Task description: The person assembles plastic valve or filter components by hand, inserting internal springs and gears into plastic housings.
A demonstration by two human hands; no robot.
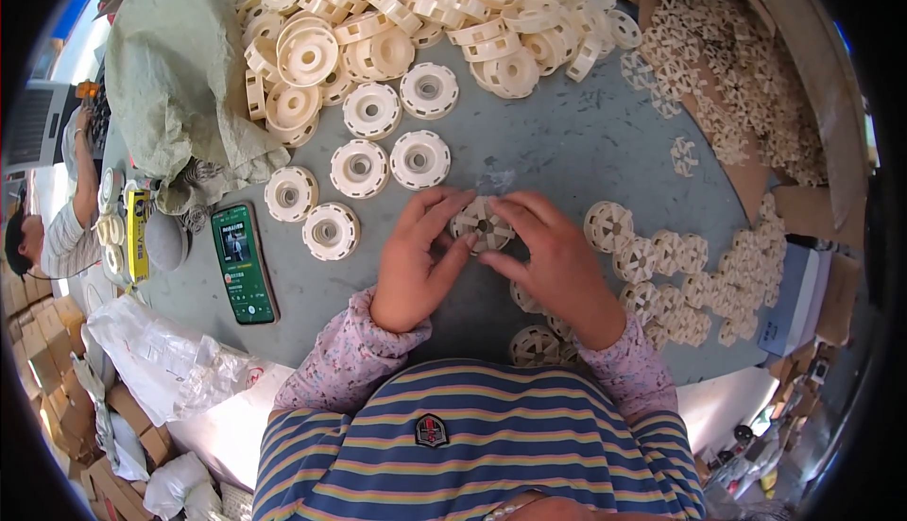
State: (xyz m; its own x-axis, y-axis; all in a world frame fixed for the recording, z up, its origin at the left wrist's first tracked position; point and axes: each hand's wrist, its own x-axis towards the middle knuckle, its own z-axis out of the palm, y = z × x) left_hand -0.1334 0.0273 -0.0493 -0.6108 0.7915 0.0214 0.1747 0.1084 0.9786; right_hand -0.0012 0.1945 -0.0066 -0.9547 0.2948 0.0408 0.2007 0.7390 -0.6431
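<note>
Between both hands, low over the table, is a round cream plastic wheel part (484,226) with a spoked face turned up. My left hand (416,261) is closed on its left edge, thumb and fingertips pinching it. From the other side my right hand (548,255) grips the same part with thumb and forefinger. Left of my hands, several cream plastic rings (359,169) lie flat with their hollow centres up. To the right sit wheel parts with spoked faces (609,226), beside a spread of small spoked plastic pieces (746,271). More spoked wheels (535,344) lie partly hidden below my right hand.
A large heap of cream rings (378,44) covers the table's far side. An open cardboard box (831,77) of small spoked pieces stands far right. On the left are a phone (248,266), a greenish sack (175,68), a yellow box (138,233) and another person (64,238).
</note>
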